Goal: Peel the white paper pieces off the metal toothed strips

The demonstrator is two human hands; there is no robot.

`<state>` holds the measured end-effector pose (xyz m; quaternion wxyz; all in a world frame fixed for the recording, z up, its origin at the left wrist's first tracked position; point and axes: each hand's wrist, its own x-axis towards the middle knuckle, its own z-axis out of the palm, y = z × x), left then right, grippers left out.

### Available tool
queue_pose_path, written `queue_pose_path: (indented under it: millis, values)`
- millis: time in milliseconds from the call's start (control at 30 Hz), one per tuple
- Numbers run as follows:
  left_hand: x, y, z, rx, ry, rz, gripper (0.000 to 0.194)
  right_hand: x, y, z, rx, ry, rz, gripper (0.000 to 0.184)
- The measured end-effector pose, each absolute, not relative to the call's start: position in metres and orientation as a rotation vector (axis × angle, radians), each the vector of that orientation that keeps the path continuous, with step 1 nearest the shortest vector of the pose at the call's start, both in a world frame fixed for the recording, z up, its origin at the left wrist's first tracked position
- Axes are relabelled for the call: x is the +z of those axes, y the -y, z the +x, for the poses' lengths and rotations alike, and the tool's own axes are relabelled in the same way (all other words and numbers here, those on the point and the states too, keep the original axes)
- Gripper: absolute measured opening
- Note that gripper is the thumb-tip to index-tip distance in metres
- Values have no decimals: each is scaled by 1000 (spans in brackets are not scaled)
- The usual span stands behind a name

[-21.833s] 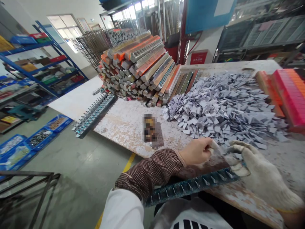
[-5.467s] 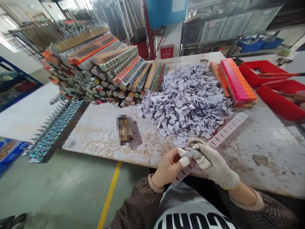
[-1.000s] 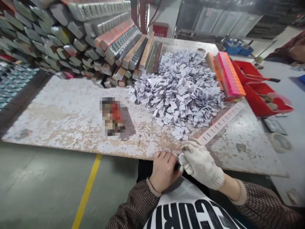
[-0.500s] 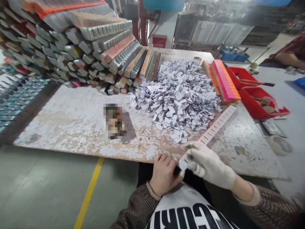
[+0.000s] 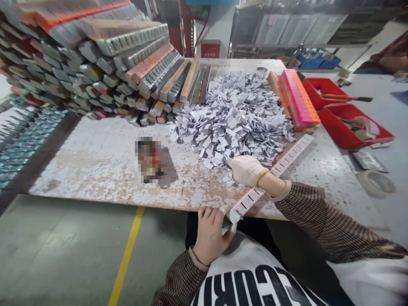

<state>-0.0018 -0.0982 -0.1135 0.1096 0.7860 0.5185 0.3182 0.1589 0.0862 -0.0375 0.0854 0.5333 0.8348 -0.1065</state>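
My left hand (image 5: 210,233), with white covers on the thumb and one fingertip, grips the near end of a long bar (image 5: 247,200) at the table's front edge. The bar is white with an orange side and a row of dark slots, and it slants away to the right. At its near end, by my thumb, is a small white piece. My right hand (image 5: 247,170), in a white knitted glove, is at the near edge of a heap of small white flat pieces (image 5: 236,119). Its fingers are drawn together there, and what they hold is hidden. My right forearm crosses over the bar.
Many wrapped bars (image 5: 111,72) are stacked at the left. Pink and orange bars (image 5: 298,97) lie right of the heap. Red bins (image 5: 353,127) and a tape roll (image 5: 376,182) stand further right. A pixelated object (image 5: 149,159) sits on the worn table (image 5: 95,170). Another person's arm is at far right.
My right hand has moved from the bar's near end, beside my left hand, forward and left to the heap's edge. My left hand keeps its grip on the bar. The view has shifted slightly.
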Motion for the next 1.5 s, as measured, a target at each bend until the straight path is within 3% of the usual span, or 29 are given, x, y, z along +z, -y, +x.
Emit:
queue_pose_path:
  millis: [200,333,400,533,667,767,900,1100,1267,1367,1500]
  values:
    - [-111,96,0,901,-1525,2310,26,-44,-84,177,-564,-2624,1682,10]
    - [-110,96,0,928,-1510,2261,27,-37,-67,198,-787,-2792,1783,32]
    - [-107,96,-2,957,-1460,2192,32,-33,-52,211,-1057,-2835,1845,35]
    - [-93,86,-5,1050,-1371,1980,27,-31,-14,226,-2237,-2472,2060,29]
    - [-71,64,3,1119,-1239,1686,23,-39,19,213,-2451,-2340,2060,41]
    - [-56,49,13,1094,-1103,1485,18,-46,32,201,-2493,-2385,2124,38]
    - [-48,41,17,1059,-1008,1374,19,-44,40,206,-2358,-2545,2012,32]
    - [-46,41,9,892,-922,1531,26,-35,40,222,-1420,-3032,1807,11]
    - [-58,46,1,1000,-1022,1541,18,-44,42,226,-934,-3265,1855,10]
    - [-74,58,-7,1053,-1185,1752,32,-51,48,230,-559,-3298,2040,7]
    - [-92,75,-9,904,-1245,2049,52,-63,59,226,-348,-3299,2084,10]
